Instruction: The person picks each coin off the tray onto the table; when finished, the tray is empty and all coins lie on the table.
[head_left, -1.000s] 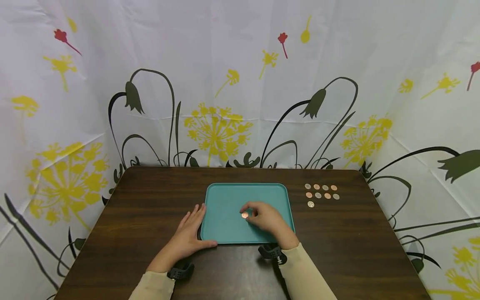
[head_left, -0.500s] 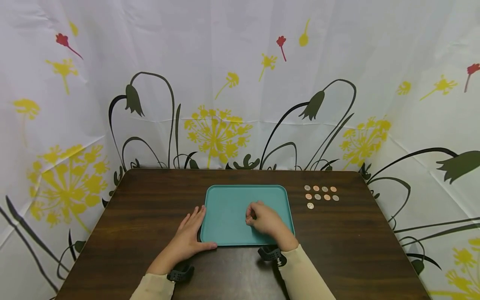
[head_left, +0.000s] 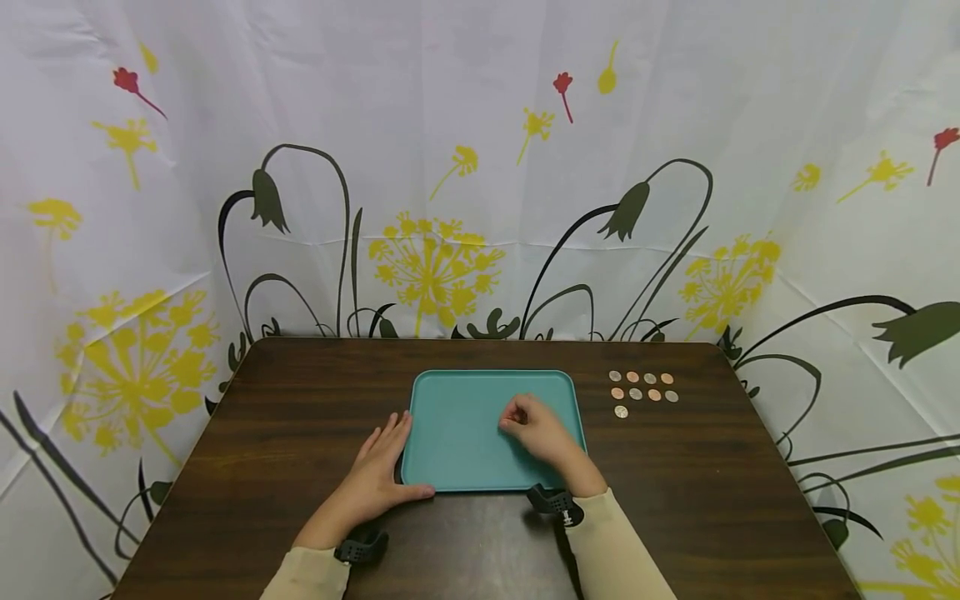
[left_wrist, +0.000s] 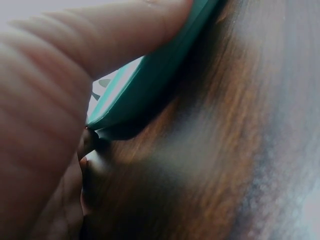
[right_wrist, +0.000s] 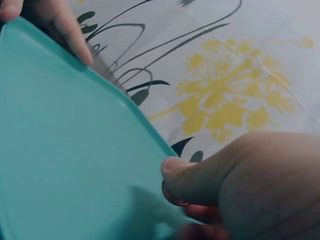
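A teal tray (head_left: 450,429) lies on the brown table. My left hand (head_left: 375,471) rests at its front left corner, fingers spread and straight along the left rim, thumb on the front rim. In the left wrist view the thumb (left_wrist: 125,30) lies against the tray's edge. Above the right part of the tray is my right hand (head_left: 540,429), its fingers curled in. It pinches a copper-coloured coin (right_wrist: 172,198), whose edge shows beneath the thumb in the right wrist view; the head view hides this coin behind the fingers.
Several copper and silver coins lie in rows right of the tray, among them a silver coin (head_left: 621,412) nearest the front. Behind the table (head_left: 300,375) hangs a white curtain (head_left: 480,108) with a flower print. Each wrist wears a black band (head_left: 362,546).
The coin, visible over the tray's middle one second ago, has gone in behind the curled right fingers. My right hand has drawn slightly to the right. The left hand stays put.
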